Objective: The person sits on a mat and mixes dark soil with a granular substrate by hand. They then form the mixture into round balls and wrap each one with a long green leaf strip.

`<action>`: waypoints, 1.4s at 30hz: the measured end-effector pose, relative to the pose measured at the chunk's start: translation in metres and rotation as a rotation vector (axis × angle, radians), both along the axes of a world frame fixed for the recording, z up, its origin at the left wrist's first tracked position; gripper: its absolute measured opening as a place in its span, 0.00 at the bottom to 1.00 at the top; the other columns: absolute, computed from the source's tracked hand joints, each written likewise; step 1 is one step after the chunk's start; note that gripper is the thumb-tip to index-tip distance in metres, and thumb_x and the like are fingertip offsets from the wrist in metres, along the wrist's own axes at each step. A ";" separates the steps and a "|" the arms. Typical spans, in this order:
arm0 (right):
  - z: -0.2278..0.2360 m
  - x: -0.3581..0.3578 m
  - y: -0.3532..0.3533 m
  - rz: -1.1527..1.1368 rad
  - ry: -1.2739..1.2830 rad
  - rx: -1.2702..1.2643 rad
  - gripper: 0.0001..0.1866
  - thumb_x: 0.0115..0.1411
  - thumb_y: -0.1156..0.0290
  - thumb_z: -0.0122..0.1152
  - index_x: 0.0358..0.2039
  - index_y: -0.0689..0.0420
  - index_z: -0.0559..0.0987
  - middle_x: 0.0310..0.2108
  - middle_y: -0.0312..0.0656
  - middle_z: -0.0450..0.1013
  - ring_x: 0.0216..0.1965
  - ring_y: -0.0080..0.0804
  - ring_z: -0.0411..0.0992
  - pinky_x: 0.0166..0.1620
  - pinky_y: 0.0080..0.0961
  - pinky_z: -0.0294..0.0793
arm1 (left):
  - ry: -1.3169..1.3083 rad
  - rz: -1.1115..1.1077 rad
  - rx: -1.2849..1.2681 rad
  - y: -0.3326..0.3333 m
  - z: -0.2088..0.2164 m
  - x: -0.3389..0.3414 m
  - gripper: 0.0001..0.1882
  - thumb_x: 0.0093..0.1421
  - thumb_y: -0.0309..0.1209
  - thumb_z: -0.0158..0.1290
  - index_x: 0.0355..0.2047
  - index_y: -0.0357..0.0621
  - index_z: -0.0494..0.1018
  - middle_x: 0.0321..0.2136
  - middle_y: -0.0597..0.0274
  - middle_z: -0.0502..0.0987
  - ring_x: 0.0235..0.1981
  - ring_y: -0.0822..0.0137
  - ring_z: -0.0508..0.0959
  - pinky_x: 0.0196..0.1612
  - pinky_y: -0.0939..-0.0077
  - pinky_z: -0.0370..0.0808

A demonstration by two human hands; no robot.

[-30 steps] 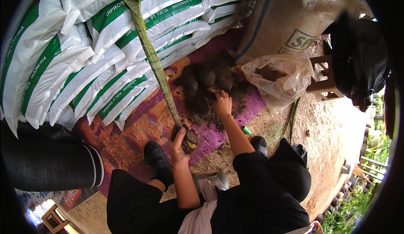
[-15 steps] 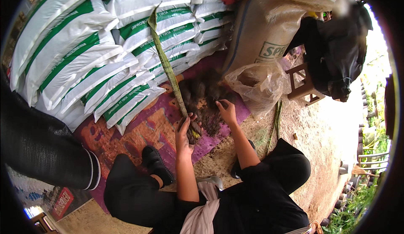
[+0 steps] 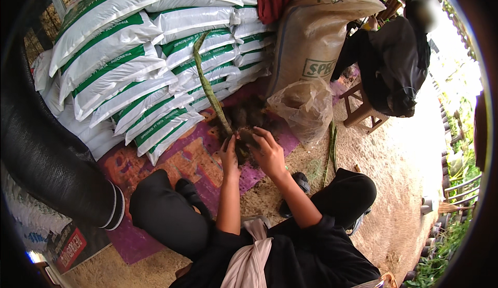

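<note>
A long, mottled green snake plant leaf leans up and away to the left, in front of the stacked sacks. Its lower end is in my left hand, fingers closed around it. My right hand has come up beside the base, with its fingers curled over a dark brown clump of what looks like soil or fibre. The leaf's very bottom is partly hidden between both hands. Beyond them, more dark, loose material lies heaped on the purple, stained mat.
White and green sacks are stacked at the far left. A large tan sack and a clear plastic bag stand ahead on the right. A person in black sits on a brown stool. Long leaves lie on the ground.
My right hand has moved left from the dark heap to the leaf's base, bringing a dark clump. My left hand still holds the leaf. The whole view has shifted slightly.
</note>
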State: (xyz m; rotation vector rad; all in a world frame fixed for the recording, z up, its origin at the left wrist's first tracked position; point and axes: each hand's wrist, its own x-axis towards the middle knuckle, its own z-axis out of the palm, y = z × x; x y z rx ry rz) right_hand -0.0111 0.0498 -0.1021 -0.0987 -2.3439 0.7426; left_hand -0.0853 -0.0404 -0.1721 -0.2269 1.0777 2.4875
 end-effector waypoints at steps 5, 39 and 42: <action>-0.006 0.009 -0.022 0.107 0.079 0.008 0.18 0.43 0.78 0.65 0.37 0.64 0.72 0.44 0.49 0.70 0.41 0.46 0.72 0.40 0.33 0.74 | -0.060 -0.016 0.165 0.000 -0.006 0.005 0.22 0.63 0.44 0.40 0.42 0.37 0.70 0.37 0.58 0.74 0.37 0.66 0.74 0.43 0.73 0.71; -0.017 0.014 -0.022 0.088 -0.319 -1.014 0.26 0.52 0.66 0.63 0.48 0.66 0.67 0.38 0.42 0.71 0.39 0.23 0.68 0.44 0.22 0.68 | 0.144 -0.112 0.152 -0.006 0.011 0.014 0.24 0.59 0.31 0.44 0.54 0.33 0.56 0.50 0.56 0.67 0.53 0.63 0.66 0.51 0.69 0.67; -0.019 0.015 -0.022 0.110 -0.259 -1.037 0.26 0.52 0.66 0.64 0.46 0.68 0.68 0.36 0.41 0.72 0.37 0.22 0.68 0.42 0.21 0.69 | 0.175 -0.126 0.133 -0.005 0.011 0.016 0.25 0.60 0.36 0.45 0.54 0.35 0.57 0.51 0.55 0.66 0.54 0.64 0.64 0.52 0.67 0.67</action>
